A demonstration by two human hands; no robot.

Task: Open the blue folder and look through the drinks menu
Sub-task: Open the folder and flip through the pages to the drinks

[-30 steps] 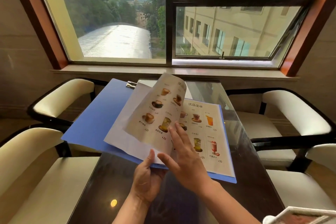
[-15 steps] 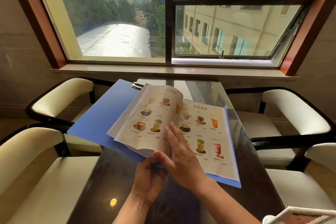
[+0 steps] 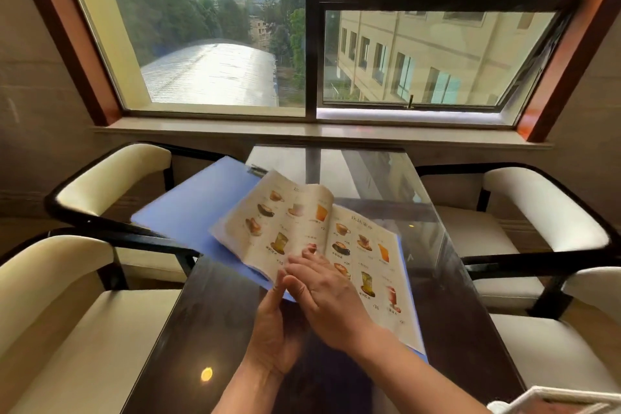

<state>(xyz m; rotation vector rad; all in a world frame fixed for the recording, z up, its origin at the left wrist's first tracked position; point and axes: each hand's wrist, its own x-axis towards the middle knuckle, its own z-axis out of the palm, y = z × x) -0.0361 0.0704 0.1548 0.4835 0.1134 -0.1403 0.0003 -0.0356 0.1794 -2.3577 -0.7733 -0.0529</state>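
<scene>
- Turned page [image 3: 285,212] now lower, nearly flat.
- Right hand [image 3: 322,282] flat on menu [image 3: 369,245]; left hand [image 3: 272,329] grip unclear.
- Page judged thin, floppy: lift by free corner.

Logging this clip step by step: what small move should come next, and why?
Probably smooth the turned page down to the left with the right hand: it arches above the blue folder rather than lying flat, the hand's fingers rest by the fold, and the left hand grips the near edge.
</scene>
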